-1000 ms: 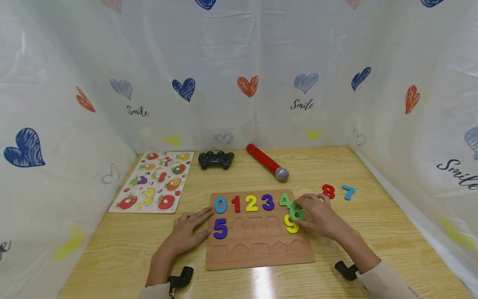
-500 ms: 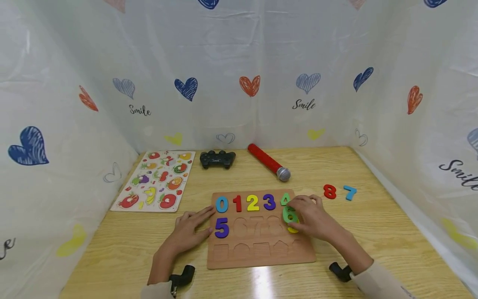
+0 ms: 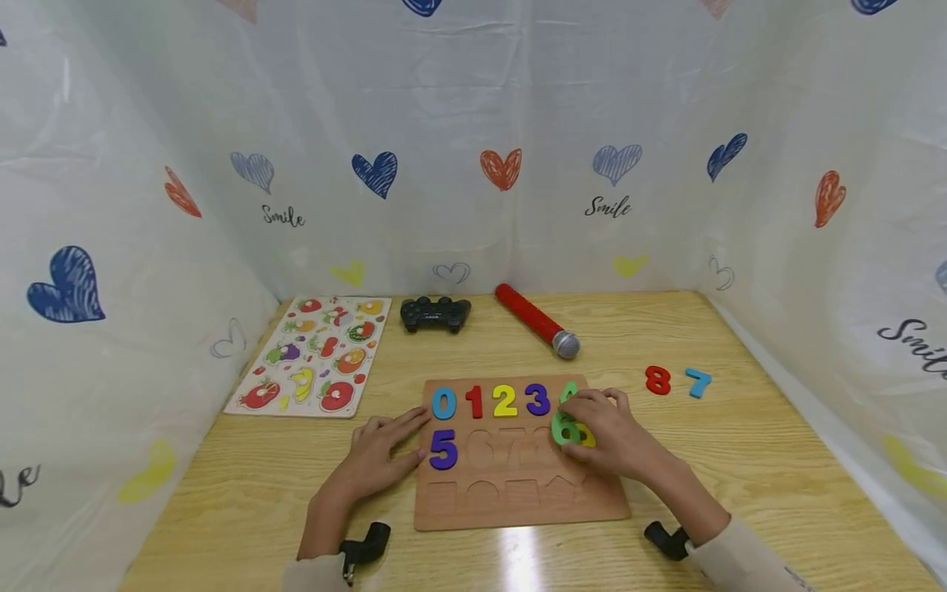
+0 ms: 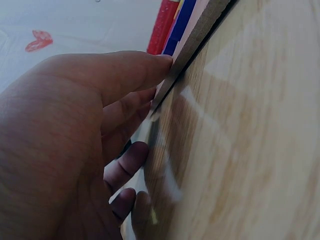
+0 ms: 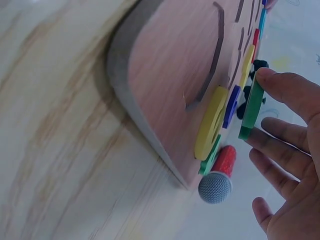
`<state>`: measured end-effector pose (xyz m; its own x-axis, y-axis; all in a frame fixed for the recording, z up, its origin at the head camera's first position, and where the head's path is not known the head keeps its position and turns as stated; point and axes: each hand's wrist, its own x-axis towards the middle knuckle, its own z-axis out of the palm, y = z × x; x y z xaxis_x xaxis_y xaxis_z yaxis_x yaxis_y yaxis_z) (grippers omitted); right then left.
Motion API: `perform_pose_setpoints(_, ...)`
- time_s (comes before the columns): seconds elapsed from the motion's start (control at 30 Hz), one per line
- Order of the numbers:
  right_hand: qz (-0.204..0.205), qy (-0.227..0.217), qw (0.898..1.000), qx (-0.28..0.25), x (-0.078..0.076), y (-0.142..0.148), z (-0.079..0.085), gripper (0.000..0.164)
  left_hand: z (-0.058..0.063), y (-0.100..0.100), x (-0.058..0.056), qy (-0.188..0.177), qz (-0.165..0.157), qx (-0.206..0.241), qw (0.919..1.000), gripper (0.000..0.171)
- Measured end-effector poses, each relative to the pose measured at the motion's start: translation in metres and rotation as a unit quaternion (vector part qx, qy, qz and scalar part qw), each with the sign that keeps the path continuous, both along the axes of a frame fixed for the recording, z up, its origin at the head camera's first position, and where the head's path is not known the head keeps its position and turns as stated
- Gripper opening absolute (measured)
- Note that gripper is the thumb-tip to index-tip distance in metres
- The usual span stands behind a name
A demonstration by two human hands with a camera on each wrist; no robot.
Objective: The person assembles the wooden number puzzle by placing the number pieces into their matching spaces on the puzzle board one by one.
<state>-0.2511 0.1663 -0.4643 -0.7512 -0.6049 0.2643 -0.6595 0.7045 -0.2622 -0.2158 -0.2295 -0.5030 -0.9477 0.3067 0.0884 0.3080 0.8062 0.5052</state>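
Observation:
A wooden number board point(image 3: 488, 501) lies on the table, with 0, 1, 2, 3 and 4 along its top row. Below the 0 sits a purple 5 point(image 3: 443, 450). My right hand point(image 3: 614, 432) pinches a green number 6 point(image 3: 565, 430) between thumb and fingers, raised over the board's right part in the right wrist view. Partly covered behind it is the yellow 9 point(image 5: 210, 123); the hand also hides some of the green 4 point(image 3: 568, 390). My left hand point(image 3: 381, 460) rests against the board's left edge, fingers extended, thumb tip touching the rim in the left wrist view.
To the right of the board lie a red 8 point(image 3: 658, 380) and a blue 7 point(image 3: 698, 382). Behind it are a red microphone point(image 3: 528, 314) and a black game controller point(image 3: 435, 314). A fruit puzzle board point(image 3: 314, 353) lies at the left. Patterned curtain point(image 3: 547, 230) surrounds the table.
My right hand has carried the green 6 leftward, from over the board's right edge past the yellow 9. The left hand stays at the board's edge, and the head view has shifted slightly.

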Motion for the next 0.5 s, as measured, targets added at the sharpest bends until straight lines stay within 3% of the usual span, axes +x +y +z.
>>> perform_pose_setpoints(0.5,0.030,-0.004,0.999,-0.012,-0.001,-0.019,-0.001,0.048,-0.001,0.000,-0.001,0.001,-0.004,-0.002,1.0000,0.059)
